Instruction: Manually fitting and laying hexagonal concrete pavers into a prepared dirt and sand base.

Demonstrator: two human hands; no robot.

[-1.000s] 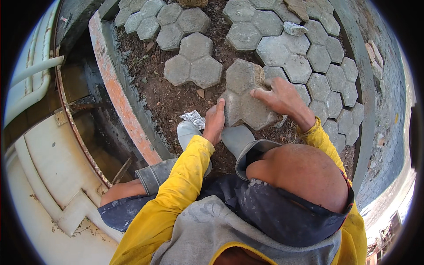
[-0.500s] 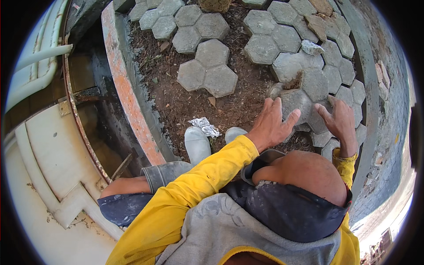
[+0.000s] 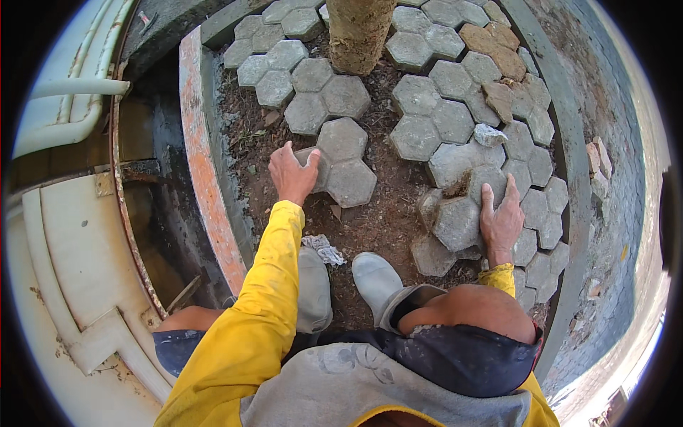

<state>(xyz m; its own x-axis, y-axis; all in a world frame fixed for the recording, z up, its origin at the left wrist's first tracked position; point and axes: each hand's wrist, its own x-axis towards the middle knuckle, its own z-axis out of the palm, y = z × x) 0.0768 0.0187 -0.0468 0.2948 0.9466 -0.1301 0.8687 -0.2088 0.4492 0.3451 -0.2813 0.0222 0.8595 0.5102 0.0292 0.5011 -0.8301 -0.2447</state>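
Steering remotely: my left hand (image 3: 292,176) spread at the left paver (image 3: 343,146), right hand (image 3: 500,219) spread beside the right paver (image 3: 456,223); guessing I'm positioning, next move's needing firmer grips.

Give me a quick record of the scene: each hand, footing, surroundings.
Left hand: fingers spread, at the left lobe of a three-lobed grey paver; firmness of grip unclear
Right hand: open, at the right side of a stacked paver
Footing: grey boots on brown soil
Near left toe: crumpled white scrap
Far side: trunk
Left edge: worn orange-painted border
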